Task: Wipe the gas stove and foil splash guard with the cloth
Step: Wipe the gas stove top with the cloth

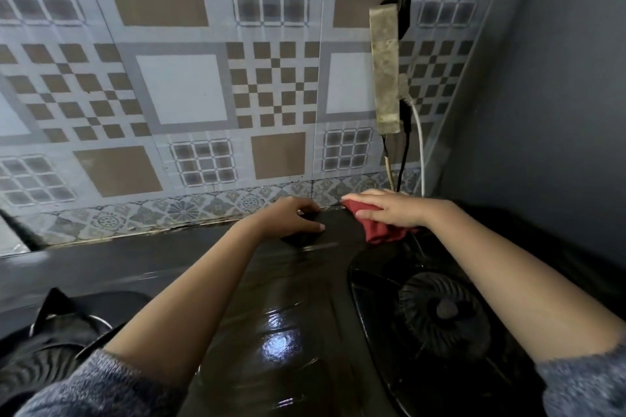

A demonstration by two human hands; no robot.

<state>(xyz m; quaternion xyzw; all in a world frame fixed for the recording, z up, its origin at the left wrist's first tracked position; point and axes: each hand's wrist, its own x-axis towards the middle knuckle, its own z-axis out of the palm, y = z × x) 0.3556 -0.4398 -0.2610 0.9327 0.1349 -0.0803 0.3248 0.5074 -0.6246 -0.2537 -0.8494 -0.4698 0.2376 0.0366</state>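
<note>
Grey knitted sleeves (101,382) are framing the bottom corners of the view, pushed up from two bare forearms that are reaching forward over the gas stove (288,332).

Gas stove: black, glossy top, catching a bright reflection in the middle strip. Right burner (443,310) with ribbed cap is sitting under the right forearm; left burner (50,349) with its pan support is showing partly at the lower left.

Left hand (291,217): resting palm-down on the far middle of the stove top, fingers curled loosely together, gripping nothing visible.

Right hand (389,210): lying flat, fingers pressed together, pushing the cloth (376,230) down onto the stove's back edge.

Cloth: red, bunched, sticking out beneath the palm toward the burner, its far corner touching the foot of the wall.

Foil splash guard (189,95): patterned sheet of grey, brown and white squares, standing upright behind the stove, with a floral border strip along the bottom.

Power strip (386,71): grimy, hanging vertically on the guard at right, with black and white cables (420,145) trailing down behind the right hand.
</note>
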